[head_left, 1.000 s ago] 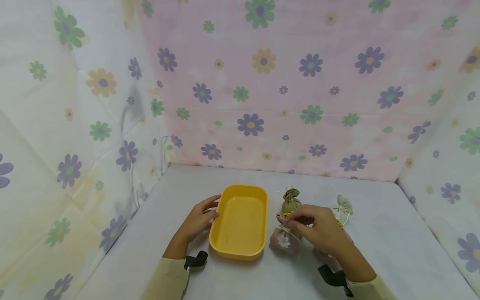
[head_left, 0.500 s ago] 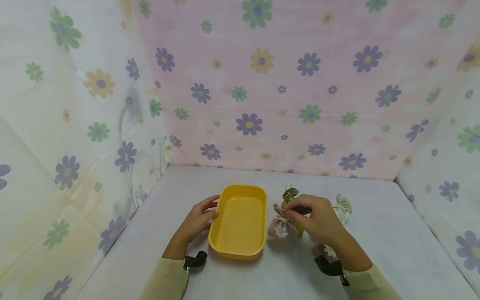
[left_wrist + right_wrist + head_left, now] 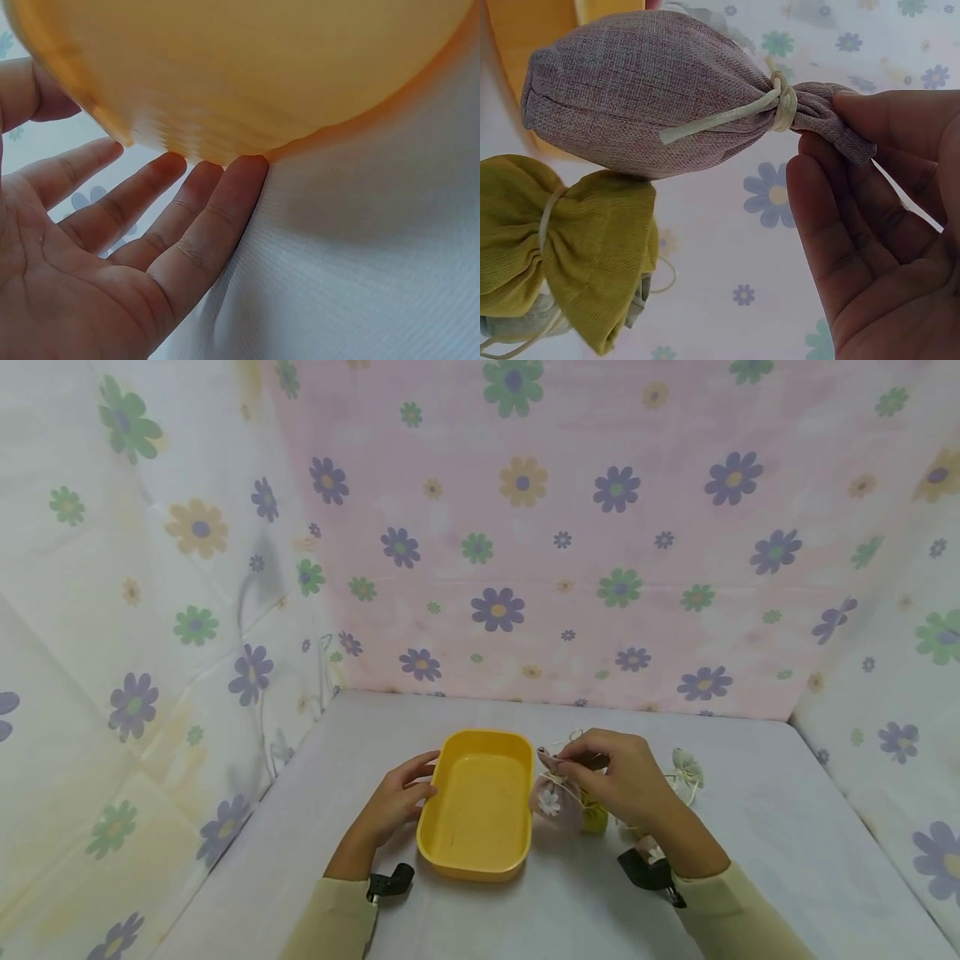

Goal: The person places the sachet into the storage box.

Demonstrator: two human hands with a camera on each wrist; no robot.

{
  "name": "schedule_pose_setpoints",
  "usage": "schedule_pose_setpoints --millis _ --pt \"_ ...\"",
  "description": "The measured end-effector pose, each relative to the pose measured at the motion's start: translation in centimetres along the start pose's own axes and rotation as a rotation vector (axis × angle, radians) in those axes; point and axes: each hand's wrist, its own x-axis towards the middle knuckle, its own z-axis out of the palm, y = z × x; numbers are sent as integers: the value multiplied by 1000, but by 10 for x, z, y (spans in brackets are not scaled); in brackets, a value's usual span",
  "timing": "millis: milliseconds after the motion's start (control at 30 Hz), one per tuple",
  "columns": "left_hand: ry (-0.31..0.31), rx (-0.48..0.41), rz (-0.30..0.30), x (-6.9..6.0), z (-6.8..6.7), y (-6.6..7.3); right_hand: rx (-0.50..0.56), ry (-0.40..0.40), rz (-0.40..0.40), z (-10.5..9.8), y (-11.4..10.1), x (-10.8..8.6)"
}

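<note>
Head view: right hand, pinching a pink pouch, has neared the tray; spread left hand touches its side.

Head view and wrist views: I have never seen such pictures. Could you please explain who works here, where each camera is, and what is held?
There is no robot: a person works with two bare hands. The wide view comes from a camera on the head, looking forward and down. The close views come from small black cameras worn on the wrists, each looking at its own hand.

On the pale table stands a shallow yellow rectangular plastic-looking tray. The left hand touches its left side. The right hand has its grip on the gathered neck of a plump mauve woven-cloth pouch, near the tray's right side. Nearby are a mustard-yellow cloth pouch and a small pale green cloth pouch. Some parts are covered, so I cannot count all the pouches.
</note>
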Motion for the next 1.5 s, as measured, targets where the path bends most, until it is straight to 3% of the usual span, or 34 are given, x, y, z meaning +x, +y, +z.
schedule_pose_setpoints --millis 367,667,1100,1267,1500 --pt "4 5 5 -2 1 3 29 19 -19 6 -8 20" --pt "6 3 0 -2 1 1 182 51 171 27 -7 34" --pt "-1 5 -1 -2 1 -1 443 125 327 62 6 59" --pt "9 5 -5 -3 1 1 466 124 341 76 16 67" --pt "15 16 -13 -3 2 3 440 109 428 94 18 76"
